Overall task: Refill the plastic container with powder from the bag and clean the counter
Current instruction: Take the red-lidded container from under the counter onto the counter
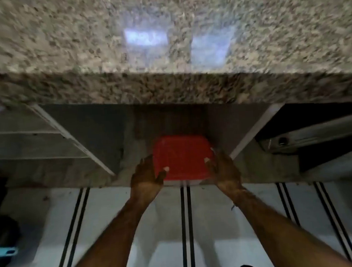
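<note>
You're looking down over the granite counter (163, 30); its top looks bare here, though the view is blurred; below its edge sits the open cabinet (100, 136); the container (182, 157) rests on that lower shelf, red lid up, squarish, no clear long axis. Your left hand (147, 177) and right hand (222, 169) clasp its two sides, thumbs on the lid; rigid plastic, probably light, likely slick; keep the grip low on the walls, level, not by the lid alone.
</note>
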Motion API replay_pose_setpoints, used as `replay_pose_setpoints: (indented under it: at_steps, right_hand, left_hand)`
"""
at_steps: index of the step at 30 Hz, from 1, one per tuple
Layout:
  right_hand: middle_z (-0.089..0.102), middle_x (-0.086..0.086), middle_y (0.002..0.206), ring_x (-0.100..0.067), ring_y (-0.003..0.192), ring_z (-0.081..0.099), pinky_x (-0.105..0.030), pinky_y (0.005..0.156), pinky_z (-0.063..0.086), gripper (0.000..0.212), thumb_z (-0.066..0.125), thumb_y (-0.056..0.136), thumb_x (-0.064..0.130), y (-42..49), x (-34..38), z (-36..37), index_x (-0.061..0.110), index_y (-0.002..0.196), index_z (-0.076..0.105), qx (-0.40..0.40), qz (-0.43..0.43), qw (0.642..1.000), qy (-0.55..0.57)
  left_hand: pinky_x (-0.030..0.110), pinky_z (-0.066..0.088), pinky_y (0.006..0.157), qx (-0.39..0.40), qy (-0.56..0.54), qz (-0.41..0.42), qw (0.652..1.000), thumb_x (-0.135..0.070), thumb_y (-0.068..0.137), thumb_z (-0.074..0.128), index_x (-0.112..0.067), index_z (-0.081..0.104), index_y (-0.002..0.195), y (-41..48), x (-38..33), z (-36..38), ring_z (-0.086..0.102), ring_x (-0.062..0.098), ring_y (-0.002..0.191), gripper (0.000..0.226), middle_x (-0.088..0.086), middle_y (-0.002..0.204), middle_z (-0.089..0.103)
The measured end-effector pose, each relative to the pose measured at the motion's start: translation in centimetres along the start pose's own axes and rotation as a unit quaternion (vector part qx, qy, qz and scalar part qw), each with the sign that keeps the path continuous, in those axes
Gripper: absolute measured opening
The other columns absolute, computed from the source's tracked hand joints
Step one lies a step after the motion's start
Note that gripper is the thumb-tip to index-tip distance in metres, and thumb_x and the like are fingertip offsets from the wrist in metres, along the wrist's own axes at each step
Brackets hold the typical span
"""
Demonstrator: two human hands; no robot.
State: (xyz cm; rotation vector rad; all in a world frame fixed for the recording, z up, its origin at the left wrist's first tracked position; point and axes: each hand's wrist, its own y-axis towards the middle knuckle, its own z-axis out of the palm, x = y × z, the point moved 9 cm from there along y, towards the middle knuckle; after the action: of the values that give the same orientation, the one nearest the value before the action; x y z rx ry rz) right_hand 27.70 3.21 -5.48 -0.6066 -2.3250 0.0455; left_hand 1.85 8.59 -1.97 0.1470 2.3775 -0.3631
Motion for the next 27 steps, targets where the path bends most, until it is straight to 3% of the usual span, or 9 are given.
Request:
replay_pose_setpoints:
  at_steps: [1,3,6,9,12,17,21,25,27]
  right_hand:
    - [0.063,-0.004,0.131,-0.028,0.113,0.066,-0.049,0.094,0.056,0.071,0.025,0.091,0.080,1.0,-1.0,1.5,0.033,0.142,0.043,-0.009,-0.005,1.000,-0.011]
    - [0.060,-0.006,0.141,-0.032,0.124,0.061,-0.053,0.100,0.052,0.072,0.025,0.093,0.078,3.5,-2.8,4.3,0.033,0.148,0.037,-0.013,-0.026,0.999,-0.014]
    - [0.055,-0.008,0.147,-0.036,0.131,0.056,-0.057,0.104,0.049,0.081,0.024,0.088,0.082,8.0,-7.6,9.0,0.032,0.152,0.030,-0.013,-0.009,1.000,-0.013]
    - [0.046,-0.016,0.155,-0.039,0.138,0.049,-0.054,0.113,0.041,0.089,0.039,0.090,0.074,10.4,-10.1,10.9,0.021,0.160,0.024,-0.039,0.035,0.999,-0.004]
    - [0.046,-0.015,0.153,-0.037,0.136,0.050,-0.041,0.111,0.039,0.078,0.059,0.099,0.048,11.4,-11.9,12.6,0.016,0.160,0.024,-0.041,0.052,0.995,0.076]
    - [0.048,-0.020,0.151,-0.038,0.139,0.047,-0.039,0.113,0.035,0.061,0.054,0.104,0.036,12.3,-13.3,13.0,0.009,0.155,0.036,-0.074,0.038,0.990,0.115]
    - [0.054,-0.016,0.147,-0.035,0.133,0.053,-0.030,0.102,0.037,0.057,0.049,0.106,0.038,10.2,-11.9,11.5,0.010,0.154,0.037,-0.071,0.048,0.984,0.158]
    - [0.057,-0.013,0.145,-0.032,0.130,0.057,-0.028,0.109,0.037,0.065,0.046,0.104,0.052,6.4,-9.4,8.4,0.011,0.154,0.040,-0.078,0.062,0.984,0.151]
    - [0.059,-0.011,0.145,-0.031,0.130,0.058,-0.040,0.114,0.043,0.080,0.039,0.096,0.069,4.0,-7.9,6.5,0.016,0.156,0.039,-0.064,0.083,0.984,0.141]
  left_hand:
    - [0.024,0.034,0.105,-0.008,-0.007,0.009,1.000,-0.055,0.099,0.057,-0.018,0.040,0.156,1.3,1.7,1.6,0.052,0.030,0.136,0.070,0.008,0.151,0.054]
    - [0.038,0.042,0.114,0.017,-0.003,0.019,1.000,-0.068,0.096,0.051,-0.029,0.033,0.159,4.3,5.9,5.4,0.052,0.027,0.137,0.076,0.002,0.153,0.051]
    - [0.049,0.044,0.114,0.016,-0.035,0.021,0.999,-0.084,0.087,0.046,-0.032,0.030,0.159,11.0,14.5,12.1,0.051,0.024,0.139,0.091,0.000,0.154,0.050]
    - [0.050,0.041,0.116,-0.001,-0.057,0.000,0.998,-0.087,0.075,0.048,-0.018,0.028,0.161,14.7,16.6,14.6,0.048,0.032,0.142,0.112,0.009,0.157,0.047]
    - [0.050,0.044,0.114,-0.004,-0.090,-0.045,0.995,-0.081,0.065,0.053,-0.010,0.028,0.159,16.0,17.0,16.3,0.052,0.038,0.137,0.121,0.018,0.154,0.049]
    - [0.041,0.042,0.114,-0.037,-0.117,-0.093,0.988,-0.073,0.070,0.056,0.000,0.045,0.149,16.1,17.0,16.4,0.055,0.040,0.134,0.107,0.025,0.146,0.057]
    - [0.036,0.042,0.110,-0.058,-0.124,-0.085,0.987,-0.051,0.093,0.068,0.000,0.050,0.144,13.9,15.2,14.2,0.059,0.037,0.131,0.074,0.023,0.144,0.059]
    - [0.027,0.034,0.116,-0.051,-0.152,-0.076,0.984,-0.054,0.094,0.066,-0.003,0.044,0.151,9.3,11.9,10.2,0.053,0.029,0.137,0.080,0.013,0.149,0.054]
    - [0.036,0.041,0.115,-0.045,-0.147,-0.119,0.981,-0.063,0.091,0.064,-0.006,0.047,0.148,6.4,10.5,7.5,0.057,0.031,0.132,0.082,0.014,0.147,0.057]
